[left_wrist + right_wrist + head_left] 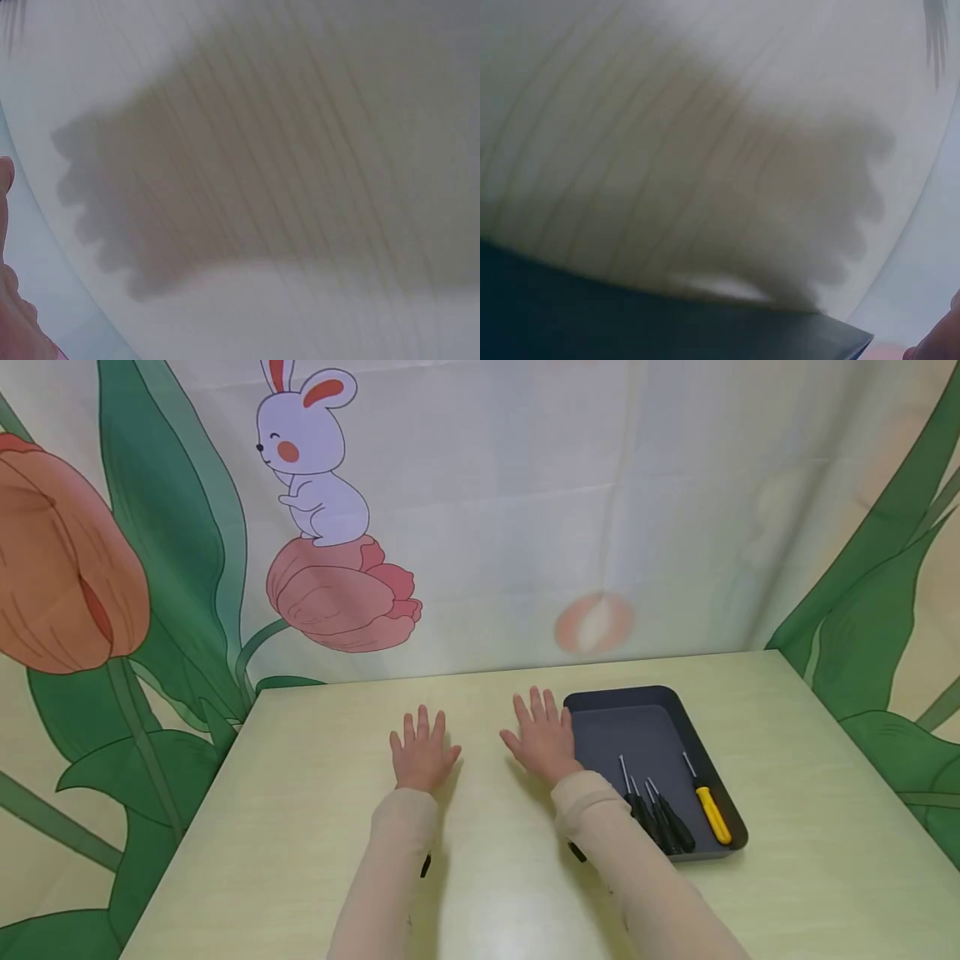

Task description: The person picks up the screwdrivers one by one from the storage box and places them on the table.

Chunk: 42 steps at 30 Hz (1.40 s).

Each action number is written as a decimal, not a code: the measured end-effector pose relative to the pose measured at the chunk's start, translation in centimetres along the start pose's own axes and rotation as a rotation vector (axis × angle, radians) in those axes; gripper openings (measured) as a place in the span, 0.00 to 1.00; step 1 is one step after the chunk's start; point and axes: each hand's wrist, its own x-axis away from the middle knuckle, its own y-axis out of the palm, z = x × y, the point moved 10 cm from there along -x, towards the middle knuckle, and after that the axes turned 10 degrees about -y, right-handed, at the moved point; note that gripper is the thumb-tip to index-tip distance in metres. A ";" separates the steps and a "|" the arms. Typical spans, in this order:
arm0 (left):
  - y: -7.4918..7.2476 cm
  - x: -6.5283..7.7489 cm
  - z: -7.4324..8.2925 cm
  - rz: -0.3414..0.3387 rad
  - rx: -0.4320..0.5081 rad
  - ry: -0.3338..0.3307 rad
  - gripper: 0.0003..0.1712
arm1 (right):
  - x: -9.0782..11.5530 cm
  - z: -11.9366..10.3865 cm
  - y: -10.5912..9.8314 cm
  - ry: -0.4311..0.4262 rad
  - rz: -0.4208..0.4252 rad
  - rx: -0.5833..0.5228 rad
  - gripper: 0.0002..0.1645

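Both hands hover over a pale wooden table (300, 860), palms down with fingers spread. My left hand (422, 760) is left of the middle and holds nothing; its shadow falls on the tabletop in the left wrist view. The right hand (542, 739), also holding nothing, is beside the left rim of a dark grey tray (622, 718). Inside the tray lie several screwdrivers with black handles (677, 825), partly covered by the right sleeve, and one screwdriver with a yellow handle (712, 816) along the right side. In the right wrist view the tray's wall (667, 322) runs along the bottom.
Behind the table hangs a white curtain (510, 543) printed with tulips, green leaves and a rabbit. The table's back edge meets it. Small black bits show under each forearm, probably parts of the wrist camera straps.
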 end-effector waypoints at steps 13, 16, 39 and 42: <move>0.5 -0.3 -0.1 0.001 0.007 0.022 0.38 | 0.3 2.0 -2.1 0.008 0.027 0.012 0.39; 0.4 -0.2 0.0 -0.003 0.001 0.021 0.38 | 0.3 2.5 -2.8 0.003 0.042 0.022 0.39; 0.2 0.1 0.6 -0.004 -0.056 0.058 0.38 | 2.2 8.4 -6.8 0.027 0.049 0.043 0.40; 0.1 0.2 0.9 -0.009 -0.068 0.063 0.38 | 2.4 9.2 -7.0 0.032 0.051 0.046 0.40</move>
